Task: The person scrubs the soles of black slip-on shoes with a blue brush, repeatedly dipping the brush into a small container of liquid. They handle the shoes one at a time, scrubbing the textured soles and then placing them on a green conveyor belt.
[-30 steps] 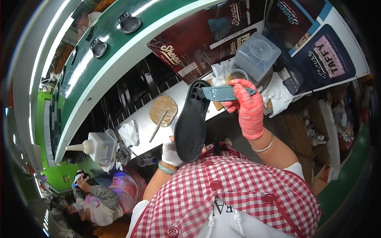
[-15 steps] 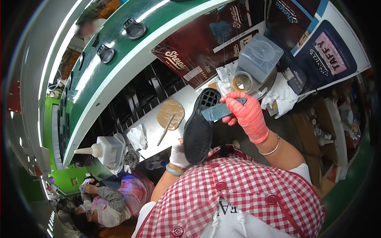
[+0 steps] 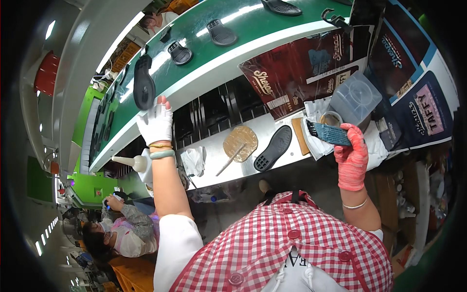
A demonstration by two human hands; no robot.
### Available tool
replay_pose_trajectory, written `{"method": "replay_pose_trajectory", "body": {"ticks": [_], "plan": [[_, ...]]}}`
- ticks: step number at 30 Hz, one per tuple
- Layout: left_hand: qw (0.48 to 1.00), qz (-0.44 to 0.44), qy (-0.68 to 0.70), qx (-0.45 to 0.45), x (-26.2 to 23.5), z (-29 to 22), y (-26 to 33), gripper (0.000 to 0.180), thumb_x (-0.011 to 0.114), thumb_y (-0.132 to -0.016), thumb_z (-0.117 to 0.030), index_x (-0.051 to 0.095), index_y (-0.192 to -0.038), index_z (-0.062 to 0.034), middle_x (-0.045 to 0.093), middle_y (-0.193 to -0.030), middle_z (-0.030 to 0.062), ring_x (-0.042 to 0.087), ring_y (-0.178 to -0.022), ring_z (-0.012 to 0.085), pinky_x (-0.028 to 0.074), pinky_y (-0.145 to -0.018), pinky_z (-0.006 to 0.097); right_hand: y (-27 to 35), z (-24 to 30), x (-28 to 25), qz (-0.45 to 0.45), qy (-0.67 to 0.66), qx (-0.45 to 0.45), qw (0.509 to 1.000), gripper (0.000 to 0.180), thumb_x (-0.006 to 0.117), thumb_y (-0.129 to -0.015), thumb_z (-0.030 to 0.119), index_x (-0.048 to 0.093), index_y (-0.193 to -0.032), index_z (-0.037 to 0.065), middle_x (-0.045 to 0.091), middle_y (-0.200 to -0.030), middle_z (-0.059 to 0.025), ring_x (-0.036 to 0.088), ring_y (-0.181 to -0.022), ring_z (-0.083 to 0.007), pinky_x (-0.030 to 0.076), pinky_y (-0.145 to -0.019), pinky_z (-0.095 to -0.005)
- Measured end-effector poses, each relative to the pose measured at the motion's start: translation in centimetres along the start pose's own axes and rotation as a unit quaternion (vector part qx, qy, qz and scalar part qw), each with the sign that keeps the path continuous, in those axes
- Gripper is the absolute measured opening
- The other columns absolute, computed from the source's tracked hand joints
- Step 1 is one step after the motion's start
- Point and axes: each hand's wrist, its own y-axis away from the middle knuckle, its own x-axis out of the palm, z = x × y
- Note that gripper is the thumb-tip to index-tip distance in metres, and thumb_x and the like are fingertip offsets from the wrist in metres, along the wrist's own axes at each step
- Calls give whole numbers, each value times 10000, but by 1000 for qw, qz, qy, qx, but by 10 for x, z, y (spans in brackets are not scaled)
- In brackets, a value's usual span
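Observation:
My left hand (image 3: 155,124), in a white glove with bare fingertips, reaches out to the green conveyor belt (image 3: 154,45). Its fingers are stretched, and their tips are beside the lower end of a black shoe sole (image 3: 144,83) lying there. Whether they touch it I cannot tell. My right hand (image 3: 351,158), in a pink glove, is closed round a blue-grey brush (image 3: 332,134) with dark bristles at its left end. The brush is held over the right side of the white worktable (image 3: 249,171). Another black sole (image 3: 273,149) lies on that table between my hands.
A round brown pad (image 3: 242,138) with a thin stick lies mid-table, beside a crumpled white cloth (image 3: 193,161). A nozzled white bottle (image 3: 140,163) stands left; a clear plastic tub (image 3: 356,99) stands right. More soles (image 3: 222,33) lie along the belt. Another person (image 3: 127,233) sits at lower left.
My left hand has left my lap area, where it held a sole, and moved up and left to the belt. My right hand drew the brush away rightward. The view has shifted.

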Motion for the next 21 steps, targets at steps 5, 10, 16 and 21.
{"method": "replay_pose_trajectory", "body": {"ticks": [5,10,16,21], "plan": [[942,16,-69,-328,-57,159,71,306,547,-858,-313,554,-1041,-68,599,-1067,125,575,-947,301,471,-748,421,-10,-12,-20,-22,16,-17,999,220,541,-914,214,579,-1023,27,579,-717,-25,525,-545,-80,397,-489,-194],[366,254,-894,-33,-81,280,141,566,662,-753,-347,518,-1135,46,587,-1034,162,563,-930,344,453,-826,409,-31,-10,-57,-68,124,-86,986,238,549,-932,225,565,-1065,28,578,-729,-12,535,-549,-67,398,-475,-179],[284,195,-936,-74,-99,290,138,691,713,-661,-407,534,-1175,19,561,-1130,174,482,-1087,350,424,-899,435,-50,-15,-89,-101,243,-105,959,239,607,-903,230,596,-1044,37,596,-778,-4,567,-577,-54,409,-483,-164],[371,164,-907,-109,-90,290,137,551,718,-617,-359,628,-988,37,616,-956,229,573,-926,374,471,-822,435,-64,-27,-94,-106,333,-77,934,257,626,-888,259,627,-1030,45,607,-784,-3,561,-605,-55,419,-502,-182]]}}
